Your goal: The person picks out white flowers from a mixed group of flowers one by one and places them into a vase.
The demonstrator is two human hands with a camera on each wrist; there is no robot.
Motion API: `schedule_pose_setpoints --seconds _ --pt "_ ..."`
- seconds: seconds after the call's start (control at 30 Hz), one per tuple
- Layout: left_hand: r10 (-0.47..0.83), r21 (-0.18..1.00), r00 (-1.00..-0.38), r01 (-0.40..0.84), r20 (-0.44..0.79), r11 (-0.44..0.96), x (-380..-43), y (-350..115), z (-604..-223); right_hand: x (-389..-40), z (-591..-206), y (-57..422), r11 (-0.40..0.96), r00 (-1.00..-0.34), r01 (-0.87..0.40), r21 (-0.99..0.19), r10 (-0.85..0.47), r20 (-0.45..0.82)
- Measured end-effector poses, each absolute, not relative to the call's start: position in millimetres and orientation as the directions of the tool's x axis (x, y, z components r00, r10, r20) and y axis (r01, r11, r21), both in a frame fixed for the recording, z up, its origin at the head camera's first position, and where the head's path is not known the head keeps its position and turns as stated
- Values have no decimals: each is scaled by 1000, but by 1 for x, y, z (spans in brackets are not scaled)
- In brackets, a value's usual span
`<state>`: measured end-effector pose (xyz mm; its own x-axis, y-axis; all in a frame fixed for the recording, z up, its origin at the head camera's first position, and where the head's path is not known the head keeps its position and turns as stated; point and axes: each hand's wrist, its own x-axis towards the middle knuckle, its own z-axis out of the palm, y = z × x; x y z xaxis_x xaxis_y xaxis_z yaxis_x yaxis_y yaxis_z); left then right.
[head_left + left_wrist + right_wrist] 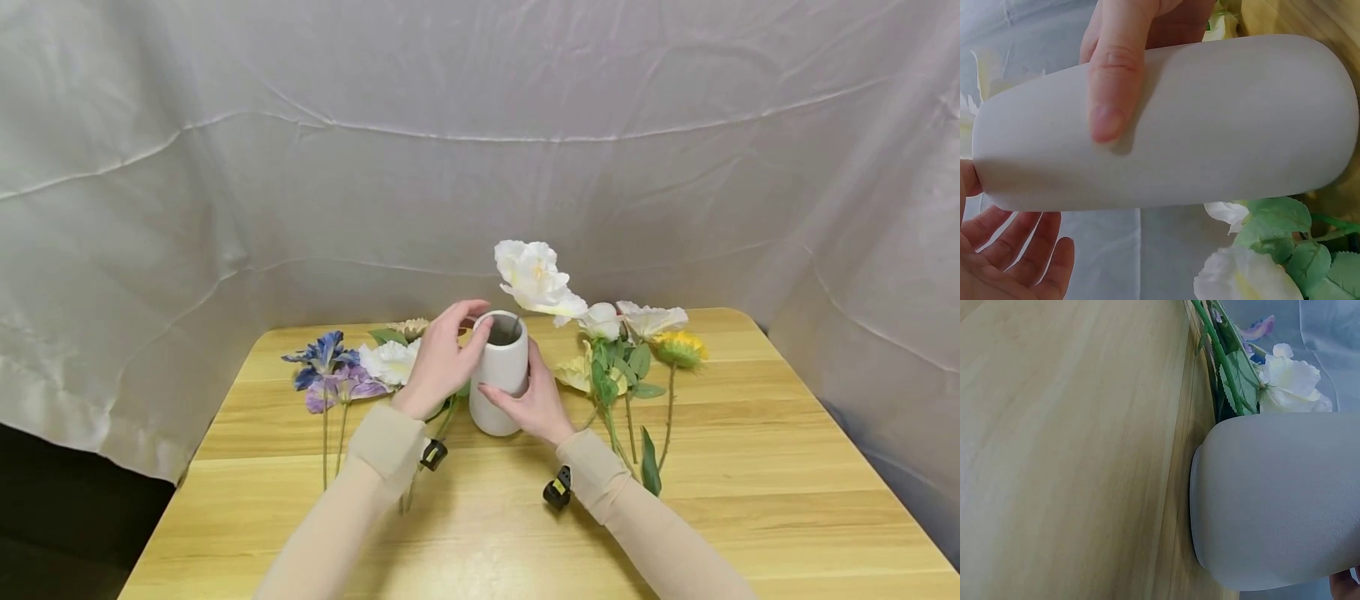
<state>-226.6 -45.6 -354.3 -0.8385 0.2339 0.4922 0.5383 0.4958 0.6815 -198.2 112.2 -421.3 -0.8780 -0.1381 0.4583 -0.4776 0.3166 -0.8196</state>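
A white vase (498, 379) stands upright on the wooden table, with a white flower (536, 279) leaning to the right out of its mouth. My right hand (536, 404) grips the vase from the right, its thumb (1110, 106) lying across the front of the body. Up at the mouth, my left hand (442, 354) holds the rim from the left, thumb against the near side. Its index finger reaches behind the rim, and the other fingers (1019, 250) are loosely bent and partly hidden by the vase.
Left of the vase lie blue flowers (322, 358), purple flowers (345, 387) and a white flower (390, 362). To the right are a white rose (600, 321), a pale flower (651, 320), a yellow sunflower (678, 348) and green leaves. A grey cloth (480, 200) hangs behind the table.
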Motion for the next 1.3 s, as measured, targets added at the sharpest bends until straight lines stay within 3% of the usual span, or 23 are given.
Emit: schedule_pose_setpoints --seconds 0.43,0.67,1.0,1.3 --pt "246 679 -833 548 495 489 -223 -73 -364 -199 -422 113 304 -875 -484 -821 -169 453" --pt "149 702 -857 493 493 515 -216 -101 -368 -198 -421 114 299 -886 -464 -834 -175 430" --pt "67 601 -883 370 464 709 -198 -129 -385 -198 -425 116 261 -890 -455 -851 -176 421" --pt "74 539 -947 241 312 807 -183 -125 -404 -200 -423 118 234 -897 -438 -868 -187 402"
